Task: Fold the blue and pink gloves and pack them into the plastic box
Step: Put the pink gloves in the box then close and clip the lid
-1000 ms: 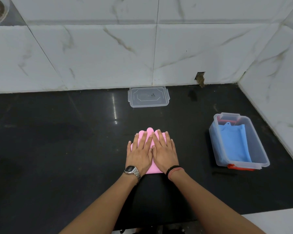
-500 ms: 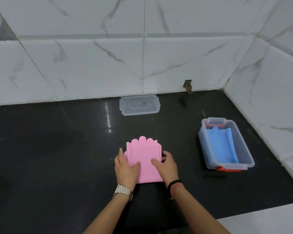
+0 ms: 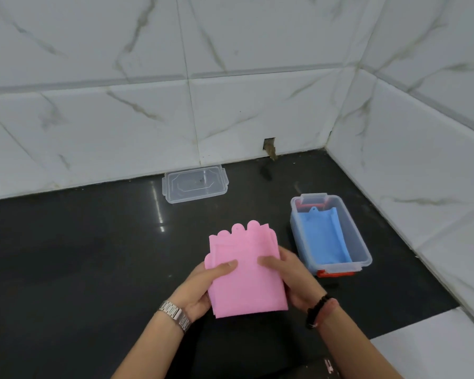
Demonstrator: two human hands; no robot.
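The folded pink glove (image 3: 246, 280) is lifted off the black counter, fingertips pointing away from me. My left hand (image 3: 200, 288) grips its left edge with the thumb on top, and my right hand (image 3: 293, 277) grips its right edge the same way. To the right stands the clear plastic box (image 3: 367, 258) with red clips. The folded blue glove (image 3: 323, 239) lies flat inside it.
The box's clear lid (image 3: 195, 183) lies flat by the back wall. White marble-tiled walls close the back and right sides of the black counter (image 3: 80, 255). A white surface (image 3: 433, 346) starts at the front right corner.
My hands went from pressing flat on the pink glove to gripping its sides and lifting it off the counter. The view has shifted left and closer.
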